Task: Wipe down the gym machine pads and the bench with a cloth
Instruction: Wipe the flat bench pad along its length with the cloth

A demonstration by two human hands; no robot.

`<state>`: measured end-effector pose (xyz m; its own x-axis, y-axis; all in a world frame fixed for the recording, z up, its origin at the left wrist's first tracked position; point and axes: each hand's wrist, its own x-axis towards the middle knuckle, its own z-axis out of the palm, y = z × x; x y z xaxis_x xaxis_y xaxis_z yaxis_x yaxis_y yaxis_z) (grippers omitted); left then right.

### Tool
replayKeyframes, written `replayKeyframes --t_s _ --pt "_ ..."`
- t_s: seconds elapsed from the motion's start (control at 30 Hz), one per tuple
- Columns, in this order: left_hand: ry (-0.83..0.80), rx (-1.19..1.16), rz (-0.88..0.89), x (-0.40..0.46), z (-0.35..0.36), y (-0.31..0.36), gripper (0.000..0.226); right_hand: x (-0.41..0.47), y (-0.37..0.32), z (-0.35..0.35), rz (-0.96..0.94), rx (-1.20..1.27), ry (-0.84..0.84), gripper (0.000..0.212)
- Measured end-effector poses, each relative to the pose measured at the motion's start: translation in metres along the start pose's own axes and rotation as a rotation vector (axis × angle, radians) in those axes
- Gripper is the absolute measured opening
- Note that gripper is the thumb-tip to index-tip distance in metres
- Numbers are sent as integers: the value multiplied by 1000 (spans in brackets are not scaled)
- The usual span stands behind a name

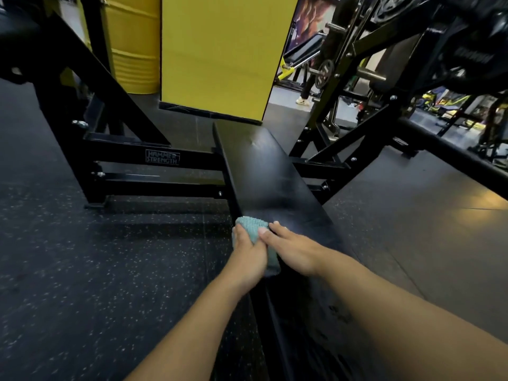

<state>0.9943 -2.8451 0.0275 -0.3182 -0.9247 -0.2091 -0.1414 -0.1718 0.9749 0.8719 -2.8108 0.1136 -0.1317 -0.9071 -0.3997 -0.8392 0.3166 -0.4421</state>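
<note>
A long black padded bench (pixel 264 171) runs away from me down the middle of the view. A folded teal cloth (pixel 251 225) lies on its near left edge. My left hand (pixel 248 254) grips the cloth from the left side, fingers curled over it. My right hand (pixel 291 247) lies beside it with fingers stretched forward, the thumb touching the cloth and the palm on the bench pad. A dull smear shows on the pad just beyond the cloth.
The black steel machine frame (pixel 162 158) spreads left and right of the bench. A yellow pillar (pixel 220 56) and a yellow drum (pixel 132 45) stand behind. Weight plates and racks (pixel 324 71) crowd the right; a person's legs (pixel 305 92) show far back. Speckled rubber floor (pixel 82 257) lies left.
</note>
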Motion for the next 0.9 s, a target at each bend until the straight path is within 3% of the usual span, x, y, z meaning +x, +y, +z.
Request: replayKeyframes --t_s 0.13,0.2,0.4,0.6,0.9 --pt "85 -113 -51 50 -4 12 89 6 3 0 -10 17 -31 83" --pt "98 -126 -31 54 -3 13 77 8 5 1 -7 9 -38 80" --pt "57 -111 -12 22 5 -6 71 10 -1 3 -11 -6 -44 68" --pt "-31 -9 -36 -38 14 -13 71 14 -3 19 -8 -51 13 71" --pt "35 -57 -67 17 2 5 81 8 -10 10 -6 -29 6 74"
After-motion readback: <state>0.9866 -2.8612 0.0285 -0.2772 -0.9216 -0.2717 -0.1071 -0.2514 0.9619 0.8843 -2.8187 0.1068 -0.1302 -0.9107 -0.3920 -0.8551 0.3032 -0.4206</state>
